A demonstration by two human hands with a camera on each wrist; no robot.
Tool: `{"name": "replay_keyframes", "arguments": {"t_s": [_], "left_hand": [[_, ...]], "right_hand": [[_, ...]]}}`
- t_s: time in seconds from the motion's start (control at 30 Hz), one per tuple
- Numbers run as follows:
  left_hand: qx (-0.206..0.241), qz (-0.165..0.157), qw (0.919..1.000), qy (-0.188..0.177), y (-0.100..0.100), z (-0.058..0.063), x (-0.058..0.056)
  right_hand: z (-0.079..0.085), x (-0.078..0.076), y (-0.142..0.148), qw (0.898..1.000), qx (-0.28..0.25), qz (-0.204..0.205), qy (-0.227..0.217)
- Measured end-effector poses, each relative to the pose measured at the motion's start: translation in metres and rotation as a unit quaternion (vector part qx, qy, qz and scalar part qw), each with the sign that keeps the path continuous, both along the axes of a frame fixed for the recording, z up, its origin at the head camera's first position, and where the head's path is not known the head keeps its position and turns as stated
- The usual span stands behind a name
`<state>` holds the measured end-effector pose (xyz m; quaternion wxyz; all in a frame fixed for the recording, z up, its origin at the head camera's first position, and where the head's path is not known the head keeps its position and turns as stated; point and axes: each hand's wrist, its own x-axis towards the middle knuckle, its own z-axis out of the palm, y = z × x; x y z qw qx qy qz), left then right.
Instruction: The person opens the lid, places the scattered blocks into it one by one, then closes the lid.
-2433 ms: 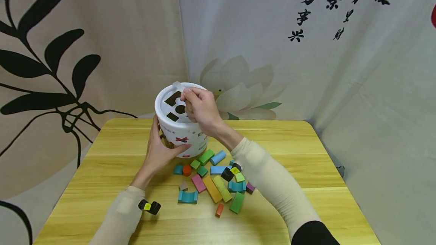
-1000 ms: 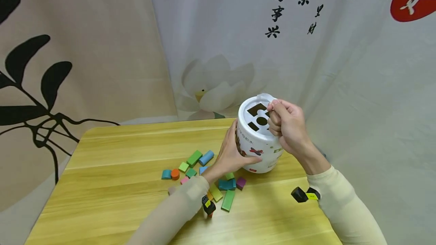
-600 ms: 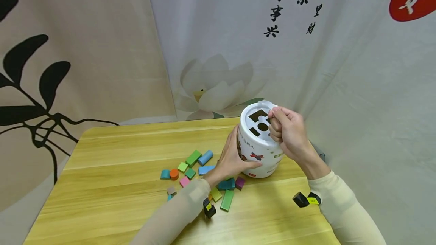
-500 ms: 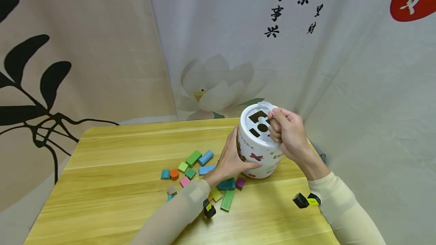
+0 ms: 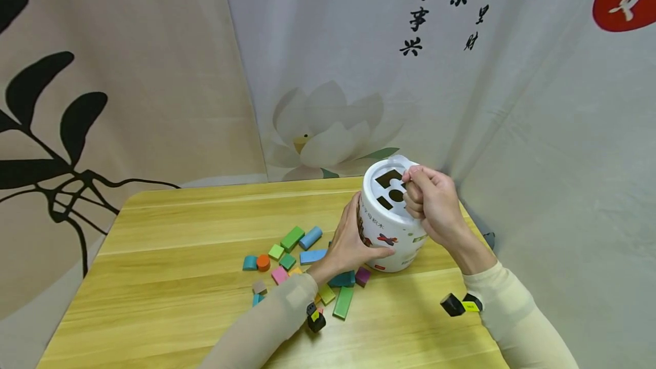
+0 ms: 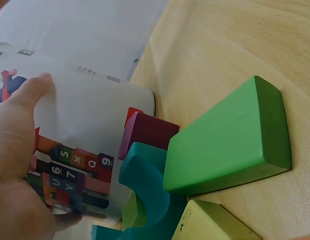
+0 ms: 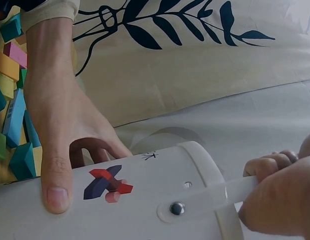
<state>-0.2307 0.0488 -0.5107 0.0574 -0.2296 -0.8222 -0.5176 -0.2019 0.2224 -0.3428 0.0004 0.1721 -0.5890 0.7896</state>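
A white bucket (image 5: pixel 386 229) with printed letter-block pictures stands upright at the right of the wooden table (image 5: pixel 169 278), its base at table level. Its lid (image 5: pixel 370 192) has dark cut-out openings. My right hand (image 5: pixel 435 204) grips the translucent strap handle (image 7: pixel 210 197), fingers curled round it above the lid's right side. My left hand (image 5: pixel 353 248) holds the bucket's left side, thumb across the front and fingers reaching behind. In the left wrist view, a purple block (image 6: pixel 147 134) and a green block (image 6: pixel 220 142) lie close to the bucket's base.
Loose coloured blocks lie left of the bucket, among them a blue cylinder (image 5: pixel 310 238), an orange round block (image 5: pixel 263 263) and a pink block (image 5: pixel 279 275). My left forearm (image 5: pixel 271 323) passes over several of them. A printed curtain (image 5: pixel 328 61) hangs behind the table.
Both hands have carried the bucket from behind the blocks to their right side, then lowered it slightly. The view has turned right. During the last half second hardly anything has moved.
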Motion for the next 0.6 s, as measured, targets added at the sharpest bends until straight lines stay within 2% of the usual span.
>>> {"name": "replay_keyframes", "arguments": {"t_s": [0.2,0.3,0.37,0.4,0.43,0.47,0.5,0.53,0.6], "left_hand": [[0.000,0.002,1.0000,-0.001,0.000,0.000,-0.001],[0.001,0.001,1.0000,-0.001,0.000,0.000,-0.001],[0.001,0.001,1.0000,-0.003,0.000,0.000,-0.001],[0.001,0.002,1.0000,-0.005,0.000,0.000,-0.001],[0.001,0.002,1.0000,-0.006,0.000,0.000,-0.001],[0.001,0.003,1.0000,-0.007,0.000,0.000,0.000],[0.001,0.004,1.0000,-0.007,0.000,0.000,0.000],[0.002,0.004,1.0000,-0.008,0.000,0.000,0.000],[0.004,0.005,0.9999,-0.009,0.001,0.000,0.000]], "right_hand": [[0.003,0.000,0.006,0.999,0.026,-0.011,-0.028],[0.005,-0.001,0.010,0.995,0.083,-0.052,-0.026],[0.004,-0.002,0.014,0.983,0.152,-0.100,0.000],[0.004,-0.004,0.016,0.970,0.202,-0.133,0.033],[0.003,-0.005,0.018,0.948,0.257,-0.173,0.074],[0.002,-0.006,0.020,0.920,0.308,-0.213,0.118],[0.001,-0.008,0.023,0.884,0.357,-0.253,0.163],[-0.001,-0.010,0.025,0.845,0.398,-0.293,0.207],[-0.003,-0.014,0.030,0.770,0.446,-0.362,0.279]]}}
